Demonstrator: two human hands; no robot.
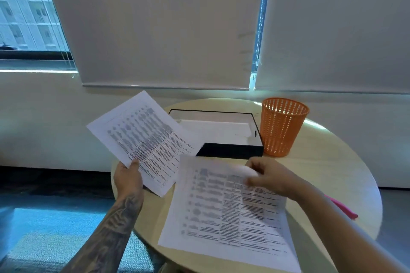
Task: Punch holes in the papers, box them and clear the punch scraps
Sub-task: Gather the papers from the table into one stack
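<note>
My left hand (pixel 127 176) grips the lower corner of a small stack of printed papers (pixel 142 137), lifted above the table's left side. My right hand (pixel 264 175) pinches the top edge of another printed sheet (pixel 224 213), which lies over the table in front of me with its upper edge curled up. Behind both papers an open black box (pixel 230 150) with a white inside sits on the table. The hole punch is not in sight.
An orange mesh waste basket (pixel 280 127) stands right of the box on the round wooden table (pixel 328 166). A pink object (pixel 342 206) lies by the table's right edge behind my right forearm. Wall and window blinds lie beyond the table.
</note>
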